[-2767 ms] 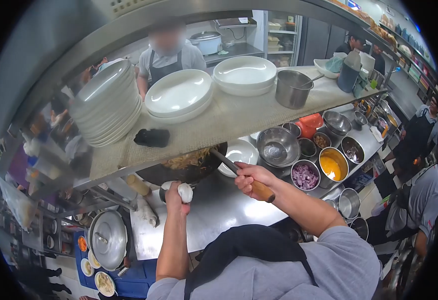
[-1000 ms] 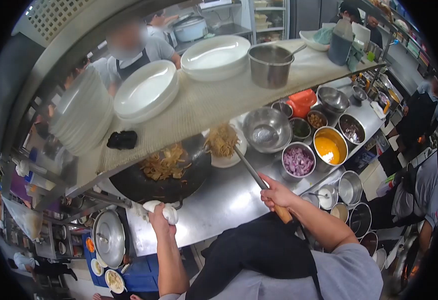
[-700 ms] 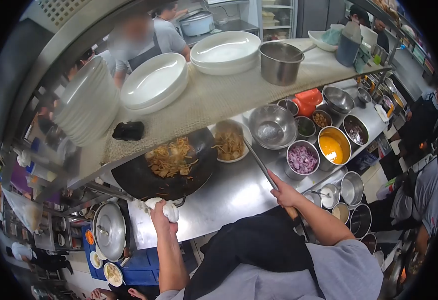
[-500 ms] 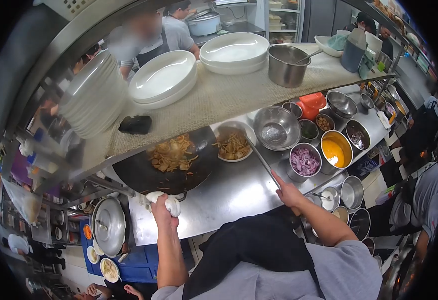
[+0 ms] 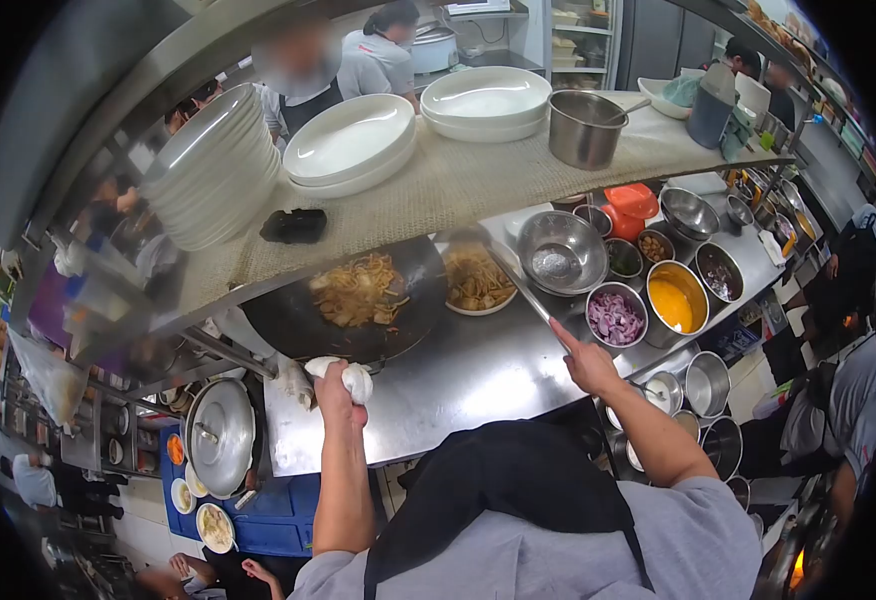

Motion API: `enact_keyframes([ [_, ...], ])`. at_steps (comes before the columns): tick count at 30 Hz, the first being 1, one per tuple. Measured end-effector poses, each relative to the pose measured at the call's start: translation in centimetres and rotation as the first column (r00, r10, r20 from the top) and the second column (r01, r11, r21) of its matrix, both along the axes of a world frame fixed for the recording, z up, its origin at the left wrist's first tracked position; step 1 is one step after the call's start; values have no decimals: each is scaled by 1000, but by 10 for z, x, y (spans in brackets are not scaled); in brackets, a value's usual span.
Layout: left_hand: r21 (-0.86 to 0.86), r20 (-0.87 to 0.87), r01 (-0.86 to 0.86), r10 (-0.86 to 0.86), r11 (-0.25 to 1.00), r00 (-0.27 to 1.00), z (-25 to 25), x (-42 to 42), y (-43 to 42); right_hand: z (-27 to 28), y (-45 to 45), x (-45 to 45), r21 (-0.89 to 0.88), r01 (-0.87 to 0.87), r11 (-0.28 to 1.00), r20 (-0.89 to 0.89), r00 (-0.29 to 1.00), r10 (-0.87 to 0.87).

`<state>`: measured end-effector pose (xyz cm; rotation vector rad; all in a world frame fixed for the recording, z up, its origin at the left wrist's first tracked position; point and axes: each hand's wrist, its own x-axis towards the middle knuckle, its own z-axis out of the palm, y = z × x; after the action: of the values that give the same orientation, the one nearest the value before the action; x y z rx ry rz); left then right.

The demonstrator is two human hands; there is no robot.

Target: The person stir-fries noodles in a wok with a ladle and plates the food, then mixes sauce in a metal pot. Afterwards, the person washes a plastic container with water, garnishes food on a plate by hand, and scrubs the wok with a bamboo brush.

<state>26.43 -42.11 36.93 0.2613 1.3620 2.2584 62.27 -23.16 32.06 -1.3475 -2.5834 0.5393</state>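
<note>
Left hand (image 5: 339,392) gripping white cloth (image 5: 356,382) at wok's (image 5: 338,310) near edge; right hand (image 5: 592,366) closing round ladle (image 5: 526,291), noodles (image 5: 477,276) lying beyond.

three stacks of white plates (image 5: 351,140), one wok (image 5: 398,322), one ladle (image 5: 526,291), one pot of chopped onion (image 5: 615,347), one large lid (image 5: 220,440)

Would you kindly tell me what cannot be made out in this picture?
Head view: part of the wok's far rim, hidden by the shelf.
Head view: whatever the white cloth wraps, hidden by it and the left hand.
Head view: the long utensil's handle end, hidden by the right hand.
Head view: the black object on the shelf, too dark to identify.
</note>
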Motion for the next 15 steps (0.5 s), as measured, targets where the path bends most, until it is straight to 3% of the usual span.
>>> enact_keyframes([
  [3, 2, 35, 1, -1, 1000, 999, -6, -9, 6, 1, -5, 1, -32, 39, 999, -38, 998, -40],
  [5, 2, 48, 17, -17, 1000, 999, -7, -10, 10, 1, -1, 0, -73, 10, 997, -163, 986, -22],
  [6, -25, 41, 21, -20, 999, 999, -5, -9, 11, -4, 8, 3, -119, -61, 991, -290, 957, 24],
  [9, -20, 41, 10, -9, 1000, 999, -1, -9, 16, 0, 14, 4, -102, -174, 979, -419, 901, 116],
  [15, -59, 64, 32, -28, 998, 998, 8, -4, 18, -10, -11, -17, -126, -245, 961, -492, 857, 154],
])
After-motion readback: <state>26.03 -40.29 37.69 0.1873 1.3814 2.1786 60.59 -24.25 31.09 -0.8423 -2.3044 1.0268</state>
